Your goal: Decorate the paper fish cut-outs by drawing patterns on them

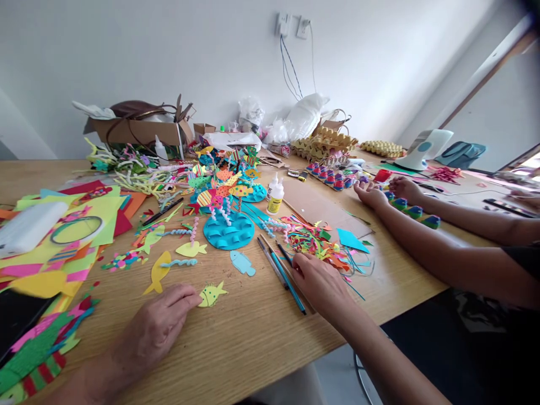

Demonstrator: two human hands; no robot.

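My left hand (154, 323) rests at the front of the table with its fingers pressed together. Its fingertips hold the head end of a light green paper fish (213, 294) that has drawn dark dots and lines. My right hand (318, 281) is curled low over the table, its fingers closed on a black pen (285, 254); the rest of that pen is hidden beneath the hand. Alongside lie a blue marker (289, 281) and a grey pen (272, 264). Between my hands are a plain blue paper fish (242, 263) and a yellow paper fish (159, 273).
A round blue base (229, 232) carries paper fish on curled stems. Glue bottles (275, 197) stand behind it, paper scraps (314, 239) to the right. Coloured sheets (109, 208) and a tape roll (76, 229) lie left. Another person's hands (371, 194) are near a painted egg-carton strip (415, 212).
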